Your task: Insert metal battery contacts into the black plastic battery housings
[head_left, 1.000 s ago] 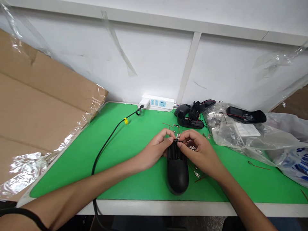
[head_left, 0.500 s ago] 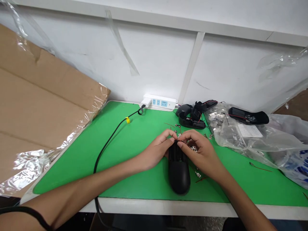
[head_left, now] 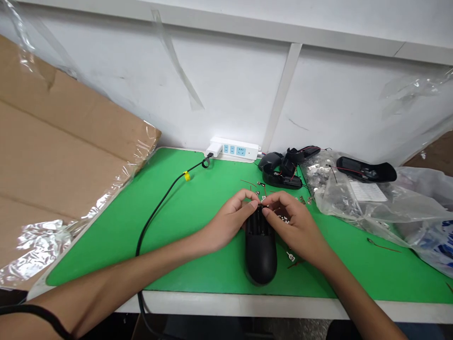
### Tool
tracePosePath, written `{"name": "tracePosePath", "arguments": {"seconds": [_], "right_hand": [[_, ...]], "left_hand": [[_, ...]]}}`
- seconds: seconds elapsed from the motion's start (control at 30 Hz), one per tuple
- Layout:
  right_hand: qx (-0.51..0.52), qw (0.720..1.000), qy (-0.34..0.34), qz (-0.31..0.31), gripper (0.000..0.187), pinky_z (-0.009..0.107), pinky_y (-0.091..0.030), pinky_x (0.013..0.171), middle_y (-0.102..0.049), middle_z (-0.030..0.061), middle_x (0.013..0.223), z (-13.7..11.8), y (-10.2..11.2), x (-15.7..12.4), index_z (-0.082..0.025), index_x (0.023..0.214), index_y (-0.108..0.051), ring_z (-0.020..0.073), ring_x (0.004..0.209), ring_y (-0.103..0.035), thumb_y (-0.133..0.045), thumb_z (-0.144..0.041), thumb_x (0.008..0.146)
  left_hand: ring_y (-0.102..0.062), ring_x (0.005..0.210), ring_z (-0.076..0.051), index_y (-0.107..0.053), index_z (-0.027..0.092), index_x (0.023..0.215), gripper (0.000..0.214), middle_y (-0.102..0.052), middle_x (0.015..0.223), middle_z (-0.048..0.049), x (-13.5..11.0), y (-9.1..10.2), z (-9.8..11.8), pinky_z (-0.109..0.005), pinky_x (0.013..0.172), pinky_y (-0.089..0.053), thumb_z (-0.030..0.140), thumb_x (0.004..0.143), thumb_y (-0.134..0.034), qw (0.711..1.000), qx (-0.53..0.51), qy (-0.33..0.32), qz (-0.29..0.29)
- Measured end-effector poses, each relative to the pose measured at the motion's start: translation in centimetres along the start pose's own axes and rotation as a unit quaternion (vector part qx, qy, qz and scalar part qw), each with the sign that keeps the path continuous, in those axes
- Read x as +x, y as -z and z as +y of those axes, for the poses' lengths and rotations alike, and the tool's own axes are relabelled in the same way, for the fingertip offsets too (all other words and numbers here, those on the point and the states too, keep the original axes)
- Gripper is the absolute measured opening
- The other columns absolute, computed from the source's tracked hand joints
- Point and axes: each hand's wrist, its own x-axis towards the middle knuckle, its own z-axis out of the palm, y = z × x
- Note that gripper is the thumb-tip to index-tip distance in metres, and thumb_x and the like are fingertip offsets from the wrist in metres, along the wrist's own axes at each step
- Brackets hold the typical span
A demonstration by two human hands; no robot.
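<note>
A black plastic casing (head_left: 261, 259) with a rounded near end lies in front of me, its open, slotted compartment toward the far end. My left hand (head_left: 238, 215) is closed in a pinch at the casing's far left corner. Opposite it, my right hand (head_left: 292, 224) pinches the far right corner, thumb on the rim. The fingertips of both hands nearly meet there and hide any small part between them. Small metal contact pieces (head_left: 290, 256), some with red wires, are scattered beside and beyond the casing on the green mat (head_left: 198, 208).
Several black casings with wires (head_left: 283, 177) lie at the back, and another casing (head_left: 366, 170) rests on a clear plastic bag (head_left: 332, 198) of metal parts. A white power strip (head_left: 235, 148) feeds a black cable (head_left: 155, 212). Cardboard (head_left: 71, 141) leans at left.
The casing's near end has swung slightly left. Both hands keep their pinch at the far end, almost in the same place.
</note>
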Motion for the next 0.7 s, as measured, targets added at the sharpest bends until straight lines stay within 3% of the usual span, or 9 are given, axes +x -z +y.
{"name": "tracePosePath", "arguments": {"seconds": [0.23,0.7], "right_hand": [[0.066,0.997,-0.041,-0.010,0.017,0.031,-0.049,0.071,-0.069,0.0016,0.099,0.34,0.21,-0.09,-0.027,0.113,-0.065,0.0190,0.083,-0.063,-0.053,-0.036,0.104],[0.057,0.997,-0.044,-0.014,0.026,0.031,-0.044,0.070,-0.064,0.0011,0.088,0.07,0.56,-0.01,-0.026,0.098,-0.067,0.0203,0.081,-0.057,-0.050,-0.045,0.104]], "left_hand": [[-0.047,0.064,-0.011,-0.055,0.023,0.112,0.038,-0.053,0.076,0.0043,-0.10,0.18,-0.16,-0.024,0.060,-0.031,0.056,0.096,-0.066,1.000,-0.002,0.004,-0.007],[-0.054,0.072,-0.014,-0.055,0.023,0.109,0.038,-0.059,0.083,0.0012,-0.25,-0.02,0.48,-0.025,0.064,-0.033,0.054,0.094,-0.069,0.999,-0.014,0.011,-0.027]]}}
